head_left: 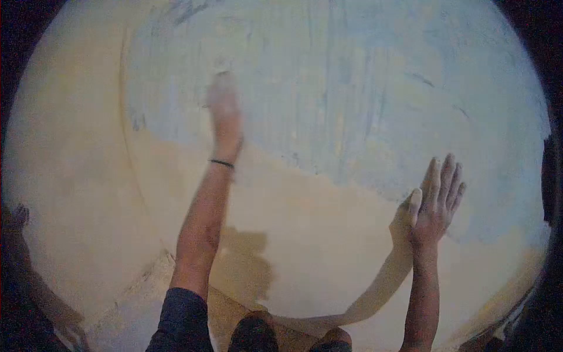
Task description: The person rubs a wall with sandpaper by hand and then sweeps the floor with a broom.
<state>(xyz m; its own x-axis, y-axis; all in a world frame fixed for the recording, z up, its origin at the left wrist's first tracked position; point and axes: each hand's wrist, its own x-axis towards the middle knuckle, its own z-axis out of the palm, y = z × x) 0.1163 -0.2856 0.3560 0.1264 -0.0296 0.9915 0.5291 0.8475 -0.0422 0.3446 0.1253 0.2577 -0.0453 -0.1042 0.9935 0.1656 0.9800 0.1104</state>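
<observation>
A large pale wall (281,229) fills the view, yellowish-beige below with a streaky bluish-white area (328,88) above. My left hand (225,111) is raised against the bluish area, smeared by motion. Its fingers are too blurred to tell whether they hold anything. A thin dark band circles that wrist. Lower down on the right, my right hand (435,196) lies flat on the wall near the border of the two colours. Its fingers are stretched out, look whitish as if dusty, and hold nothing.
A crease (126,123) runs down the wall's left part. Near the bottom edge are my knees (253,331), by the wall's lower border. Dim arm-like shapes (41,287) show at the far left. Shadows of my arms fall across the beige surface.
</observation>
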